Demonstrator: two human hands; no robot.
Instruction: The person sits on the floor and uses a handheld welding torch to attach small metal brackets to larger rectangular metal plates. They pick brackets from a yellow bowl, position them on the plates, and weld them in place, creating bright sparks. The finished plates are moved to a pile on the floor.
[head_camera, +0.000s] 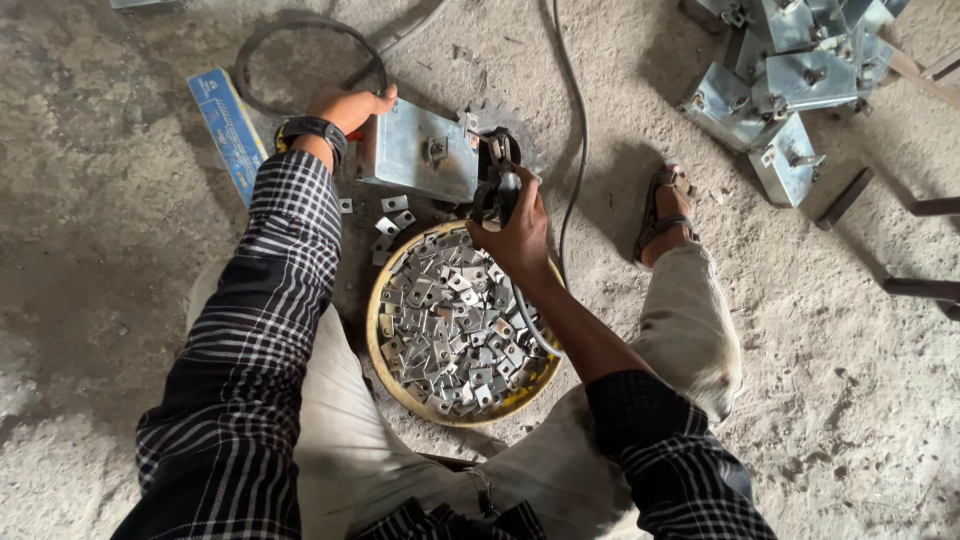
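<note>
While the left hand (345, 108) clamps the galvanized metal box (420, 152) at 11 o'clock, the right hand (515, 232) is wrapped tight on a black power tool (497, 172) against it. Box could skid sideways, dumping the brackets bowl (385, 365) at 6.

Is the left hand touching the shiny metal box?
Touching. The head view shows the left hand gripping the far left edge of the metal box, with the thumb lying over its top corner.
</note>
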